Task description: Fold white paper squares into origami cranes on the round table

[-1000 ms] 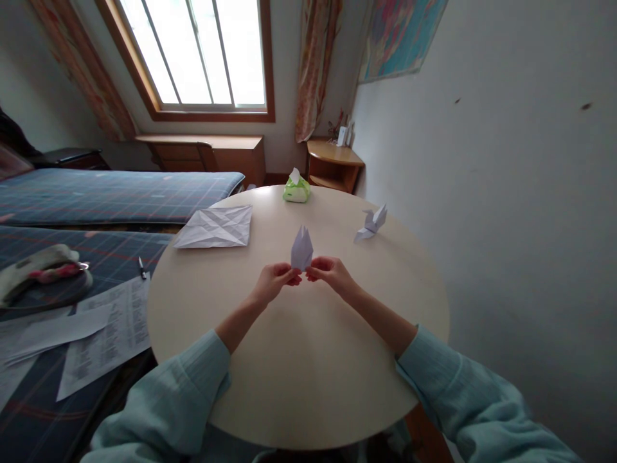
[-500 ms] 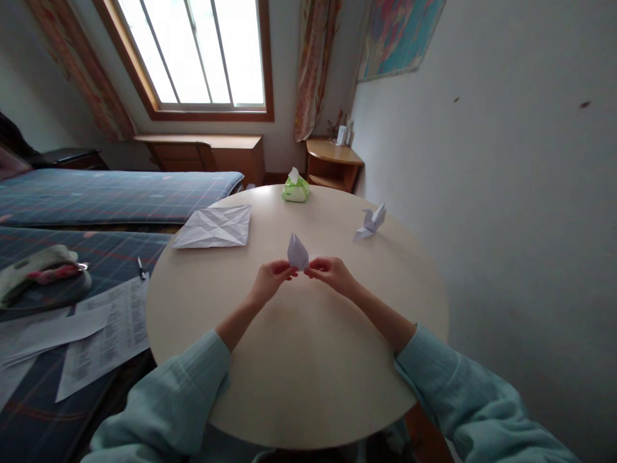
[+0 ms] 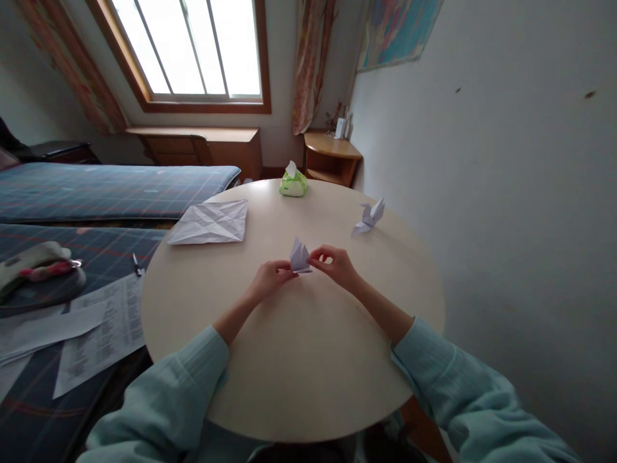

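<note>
Between my hands, over the middle of the round table [image 3: 308, 360], is a small folded white paper figure [image 3: 299, 257] with pointed tips upward and a narrow part sticking out low on its right. My left hand [image 3: 272, 279] pinches its lower left side. At its right edge, my right hand [image 3: 336, 265] has thumb and forefinger closed on the paper, with a round gap showing between them. A finished paper crane [image 3: 369, 217] stands farther back on the right. To the back left lies a creased white paper sheet [image 3: 212, 222].
A green tissue pack [image 3: 293, 184] sits at the table's far edge. Left of the table, a plaid bed [image 3: 110, 247] bears printed sheets [image 3: 101, 328], a pen [image 3: 136, 264] and a pale pouch [image 3: 41, 270]. The white wall [image 3: 520, 225] runs close along the right.
My right hand has shifted from the figure's lower right corner up to its right edge. The figure has turned, and a narrow part now juts out at its lower right.
</note>
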A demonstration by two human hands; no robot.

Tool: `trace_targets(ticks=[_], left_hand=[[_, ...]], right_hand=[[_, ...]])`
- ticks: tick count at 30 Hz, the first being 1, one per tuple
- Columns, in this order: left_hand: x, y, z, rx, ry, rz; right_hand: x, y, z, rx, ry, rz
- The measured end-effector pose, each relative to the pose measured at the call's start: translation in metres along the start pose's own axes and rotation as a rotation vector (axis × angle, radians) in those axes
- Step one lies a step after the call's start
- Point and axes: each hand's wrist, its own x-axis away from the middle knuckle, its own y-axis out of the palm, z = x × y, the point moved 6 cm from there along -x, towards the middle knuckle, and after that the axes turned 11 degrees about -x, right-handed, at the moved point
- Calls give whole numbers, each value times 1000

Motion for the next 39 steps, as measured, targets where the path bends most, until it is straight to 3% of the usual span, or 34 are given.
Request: trace_targets(ticks=[7,15,26,39], left_hand=[[0,-24,14,71,143,172],[-3,-15,13,88,97,183],[-4,-15,20,14,154,183],[-4,-16,10,-86,134,180]], right_hand=[[-2,1,9,80,16,-16],[0,7,5,70,10,-67],[0,12,-1,95,-47,-89],[-2,-1,8,123,-88,-60]])
